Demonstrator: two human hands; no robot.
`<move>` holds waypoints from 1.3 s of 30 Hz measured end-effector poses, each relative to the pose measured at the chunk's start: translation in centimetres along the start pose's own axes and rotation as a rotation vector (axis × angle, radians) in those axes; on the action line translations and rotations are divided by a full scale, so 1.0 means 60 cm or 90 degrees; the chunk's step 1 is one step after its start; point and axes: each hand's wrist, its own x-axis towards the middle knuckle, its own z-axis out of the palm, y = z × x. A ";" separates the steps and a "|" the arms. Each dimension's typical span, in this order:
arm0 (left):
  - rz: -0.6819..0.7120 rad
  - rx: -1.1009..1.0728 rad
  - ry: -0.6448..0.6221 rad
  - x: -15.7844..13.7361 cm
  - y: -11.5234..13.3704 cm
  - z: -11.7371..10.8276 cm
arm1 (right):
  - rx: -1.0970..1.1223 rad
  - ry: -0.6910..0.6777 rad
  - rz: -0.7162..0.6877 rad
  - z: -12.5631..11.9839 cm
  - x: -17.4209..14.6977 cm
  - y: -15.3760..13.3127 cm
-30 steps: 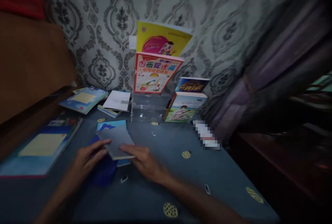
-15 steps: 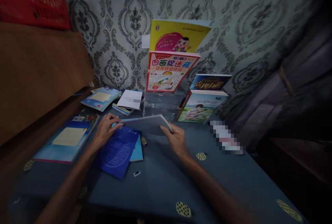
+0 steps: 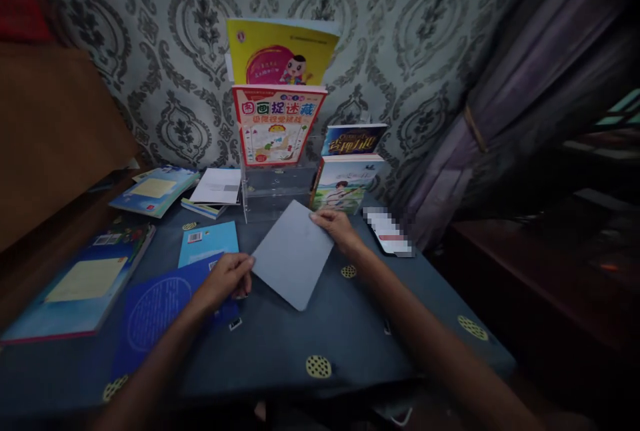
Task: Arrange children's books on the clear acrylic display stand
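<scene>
A thin booklet with a plain pale grey face (image 3: pixel 294 256) is tilted between my two hands above the table. My left hand (image 3: pixel 229 279) pinches its left corner, and my right hand (image 3: pixel 339 230) grips the upper right edge with the thumb on top. Under my left forearm lies a dark blue book (image 3: pixel 157 314), partly covering a light blue book (image 3: pixel 210 243). Just behind the booklet stands a clear book rack (image 3: pixel 277 186), holding a red-bordered picture book (image 3: pixel 280 128), a yellow book (image 3: pixel 275 51), a book with a guitar player on its cover (image 3: pixel 345 184) and a dark blue-gold book (image 3: pixel 355 139).
At the left lie a large blue book (image 3: pixel 75 291), another blue book (image 3: pixel 155 190) and a small stack with a white top (image 3: pixel 217 186). A phone-like blurred object (image 3: pixel 390 234) rests at the right. A wooden panel (image 3: pixel 55 138) borders the left; a curtain (image 3: pixel 480 104) hangs right.
The booklet has turned from nearly edge-on to showing its broad pale face. My left hand moved down and right, off the upper edge of the dark blue book. The view swung right.
</scene>
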 end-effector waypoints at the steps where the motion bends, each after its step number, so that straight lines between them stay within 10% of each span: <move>1: -0.007 0.061 -0.035 -0.007 0.001 0.004 | -0.026 -0.017 -0.002 -0.004 0.003 0.006; 7: 0.136 0.441 0.073 -0.043 0.021 0.052 | -0.245 -0.079 -0.109 0.007 -0.024 0.006; 13: 0.325 0.687 0.180 -0.031 -0.026 0.126 | -0.413 -0.283 -0.358 0.103 -0.119 -0.018; 17: 0.376 0.748 0.232 -0.027 -0.052 0.136 | -0.449 -0.334 -0.331 0.126 -0.126 -0.012; 30: 0.418 0.770 0.224 -0.022 -0.044 0.124 | -0.547 -0.186 -0.172 -0.001 -0.101 0.040; 39: 0.352 0.804 0.011 0.026 0.041 0.141 | -0.480 -0.187 -0.180 -0.032 -0.097 0.071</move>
